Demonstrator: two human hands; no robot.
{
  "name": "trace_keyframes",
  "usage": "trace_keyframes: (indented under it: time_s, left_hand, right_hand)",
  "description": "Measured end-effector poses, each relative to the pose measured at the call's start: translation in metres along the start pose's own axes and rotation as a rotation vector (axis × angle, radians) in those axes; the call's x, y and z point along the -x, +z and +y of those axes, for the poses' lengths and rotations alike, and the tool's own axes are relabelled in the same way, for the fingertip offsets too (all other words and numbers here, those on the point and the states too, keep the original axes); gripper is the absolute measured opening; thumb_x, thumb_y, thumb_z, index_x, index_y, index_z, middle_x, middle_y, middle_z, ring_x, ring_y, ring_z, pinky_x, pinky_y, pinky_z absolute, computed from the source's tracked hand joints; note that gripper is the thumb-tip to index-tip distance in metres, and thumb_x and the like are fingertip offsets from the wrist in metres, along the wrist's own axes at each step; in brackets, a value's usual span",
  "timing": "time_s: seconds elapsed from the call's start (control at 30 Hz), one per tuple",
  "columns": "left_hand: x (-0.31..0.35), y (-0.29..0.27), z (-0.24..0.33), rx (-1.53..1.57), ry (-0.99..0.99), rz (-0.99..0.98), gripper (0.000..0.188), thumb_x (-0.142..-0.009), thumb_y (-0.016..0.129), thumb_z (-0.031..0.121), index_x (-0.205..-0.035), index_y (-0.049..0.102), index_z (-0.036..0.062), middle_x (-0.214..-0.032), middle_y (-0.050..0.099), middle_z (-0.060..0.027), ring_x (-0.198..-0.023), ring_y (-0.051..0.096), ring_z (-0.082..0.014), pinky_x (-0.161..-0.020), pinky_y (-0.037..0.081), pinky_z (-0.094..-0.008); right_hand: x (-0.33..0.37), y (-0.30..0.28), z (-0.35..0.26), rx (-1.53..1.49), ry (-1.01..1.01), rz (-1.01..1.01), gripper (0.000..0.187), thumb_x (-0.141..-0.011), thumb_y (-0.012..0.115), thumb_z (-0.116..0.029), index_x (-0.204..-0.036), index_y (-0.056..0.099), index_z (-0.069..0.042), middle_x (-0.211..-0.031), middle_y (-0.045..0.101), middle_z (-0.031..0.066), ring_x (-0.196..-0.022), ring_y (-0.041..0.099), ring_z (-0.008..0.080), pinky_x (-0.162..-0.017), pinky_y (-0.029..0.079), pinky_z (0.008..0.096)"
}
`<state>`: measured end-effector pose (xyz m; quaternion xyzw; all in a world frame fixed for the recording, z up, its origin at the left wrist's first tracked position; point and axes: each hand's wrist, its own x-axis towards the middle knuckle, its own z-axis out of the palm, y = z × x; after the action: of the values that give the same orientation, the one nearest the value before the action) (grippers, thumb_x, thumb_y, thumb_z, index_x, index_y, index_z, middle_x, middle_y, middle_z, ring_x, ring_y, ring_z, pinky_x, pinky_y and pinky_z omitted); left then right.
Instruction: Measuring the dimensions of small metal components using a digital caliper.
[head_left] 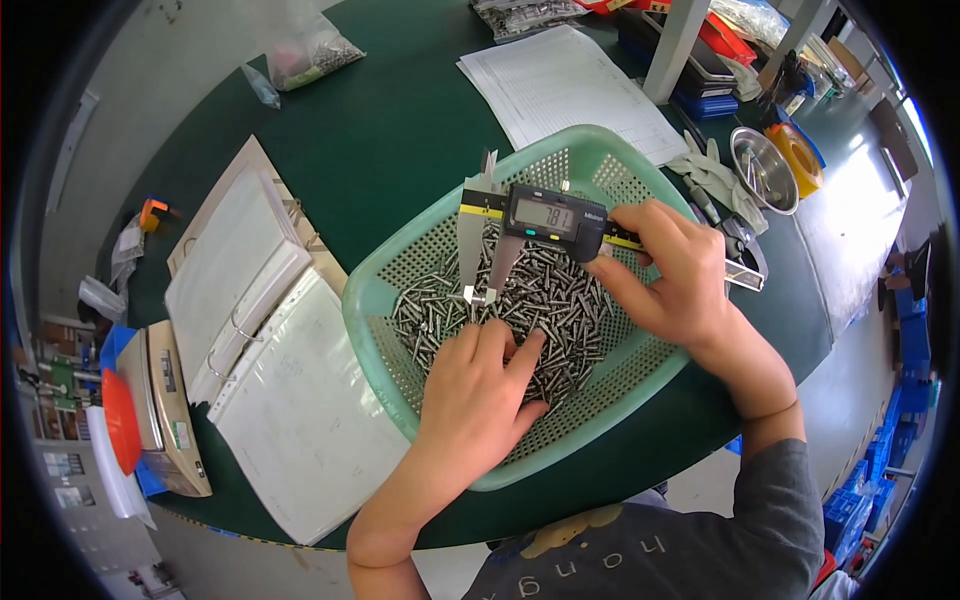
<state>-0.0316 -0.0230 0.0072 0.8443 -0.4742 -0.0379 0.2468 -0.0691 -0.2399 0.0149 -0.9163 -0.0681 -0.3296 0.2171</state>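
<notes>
A digital caliper [556, 220] is held over a green perforated plastic basket [362, 345]. My right hand [672, 268] grips its right end, with the thumb below the beam and the fingers above. The jaws point down toward me, and a small metal pin [480, 297] sits between their tips. Just below, my left hand [478, 385] has its fingertips closed at the pin, its outer fingers resting over the loose pins. A heap of shiny metal pins [560, 325] covers the basket floor. The fingertips of my left hand partly hide the pin.
On the left lie an open ring binder [300, 400] and a beige scale [172, 410]. Printed sheets [570, 90] lie beyond the basket. To the right are white gloves [720, 180], a metal bowl [764, 170] and a tape roll [796, 160]. A bag of parts [312, 55] stands far left.
</notes>
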Motion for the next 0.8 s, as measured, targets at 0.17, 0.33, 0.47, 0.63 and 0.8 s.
trace_keyframes:
  time_s: [0.17, 0.33, 0.47, 0.63, 0.8]
  left_hand:
    - [0.002, 0.001, -0.003, -0.095, 0.040, -0.110, 0.038, -0.062, 0.075, 0.014, -0.098, 0.065, 0.0051, -0.081, 0.049, -0.0056, -0.078, 0.050, -0.0238, -0.072, 0.041, -0.0355]
    - [0.004, 0.007, -0.007, -0.172, 0.115, -0.157, 0.020, -0.063, 0.073, 0.010, -0.078, 0.062, 0.0048, -0.076, 0.050, -0.0061, -0.077, 0.052, -0.0248, -0.069, 0.043, -0.0359]
    - [0.004, 0.007, -0.007, -0.074, 0.096, -0.181, 0.016, -0.063, 0.071, 0.007, -0.074, 0.060, 0.0045, -0.073, 0.049, -0.0075, -0.074, 0.052, -0.0263, -0.065, 0.044, -0.0375]
    - [0.000, -0.002, -0.011, 0.510, -0.123, 0.128, 0.010, -0.072, 0.067, -0.001, -0.082, 0.064, 0.0010, -0.082, 0.058, -0.0073, -0.072, 0.058, -0.0177, -0.063, 0.046, -0.0269]
    - [0.003, -0.006, -0.033, 1.243, -0.405, 0.391, 0.017, -0.082, 0.064, 0.000, -0.099, 0.065, -0.0016, -0.088, 0.062, -0.0043, -0.077, 0.057, -0.0090, -0.069, 0.046, -0.0214]
  right_hand:
    - [-0.001, 0.003, 0.001, 0.020, 0.033, 0.036, 0.032, -0.073, 0.072, -0.019, -0.095, 0.058, -0.002, -0.070, 0.058, 0.0091, -0.052, 0.056, 0.0263, -0.044, 0.043, 0.0333]
    - [0.000, 0.004, 0.003, 0.016, 0.017, 0.038, 0.030, -0.072, 0.072, -0.019, -0.095, 0.059, -0.003, -0.069, 0.057, 0.0080, -0.051, 0.056, 0.0256, -0.044, 0.043, 0.0325]
    - [0.000, 0.004, 0.000, 0.008, 0.029, 0.007, 0.030, -0.071, 0.073, -0.019, -0.094, 0.060, -0.003, -0.070, 0.058, 0.0073, -0.051, 0.056, 0.0254, -0.044, 0.043, 0.0325]
    - [0.000, 0.002, -0.001, -0.073, 0.032, -0.003, 0.032, -0.071, 0.073, -0.006, -0.098, 0.058, 0.003, -0.074, 0.058, 0.0112, -0.057, 0.056, 0.0193, -0.051, 0.045, 0.0267]
    - [0.000, 0.002, -0.001, -0.114, 0.016, 0.096, 0.033, -0.070, 0.074, -0.012, -0.096, 0.059, -0.001, -0.070, 0.058, 0.0081, -0.053, 0.057, 0.0199, -0.046, 0.044, 0.0279]
